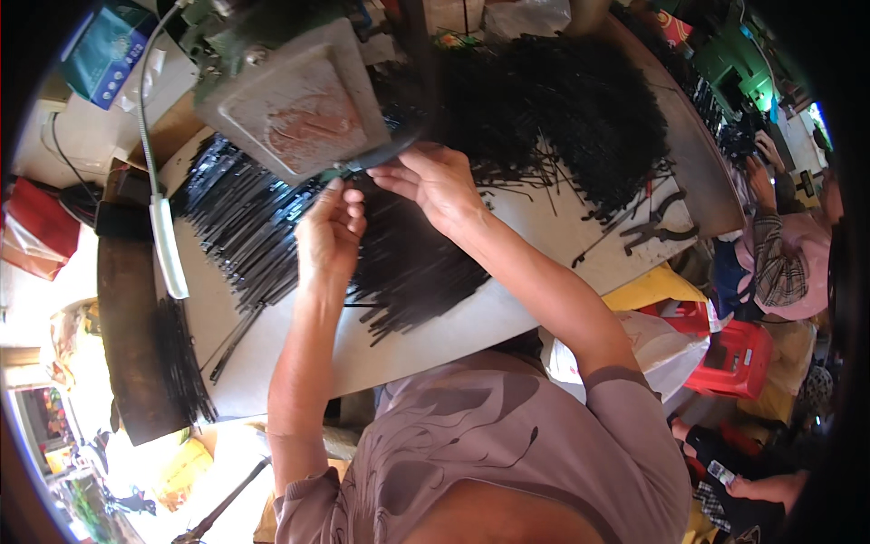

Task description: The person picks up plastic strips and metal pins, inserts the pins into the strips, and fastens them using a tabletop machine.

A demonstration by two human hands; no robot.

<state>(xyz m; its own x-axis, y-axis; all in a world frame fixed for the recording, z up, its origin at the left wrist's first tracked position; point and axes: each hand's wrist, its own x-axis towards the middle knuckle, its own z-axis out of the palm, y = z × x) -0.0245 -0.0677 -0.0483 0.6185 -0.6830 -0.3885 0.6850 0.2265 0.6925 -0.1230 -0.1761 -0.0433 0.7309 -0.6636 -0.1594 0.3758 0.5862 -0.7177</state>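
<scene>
Both hands meet below the lower edge of a machine head, a worn metal housing with a rust-brown patch. My left hand is closed, thumb up and fingers curled, close to the machine's lower tip. On the other side my right hand pinches with its thumb and fingers, pointing left. Whatever sits between the fingertips is too small and dark to make out. Thin black rods lie in a dense layer to the left of my hands, and more black rods spread beneath them.
A large tangled heap of black rods covers the far right of the pale table. Dark-handled pliers lie near its right edge. A lamp on a bendable neck hangs at left. Beside the table stands a red plastic stool; other people work at right.
</scene>
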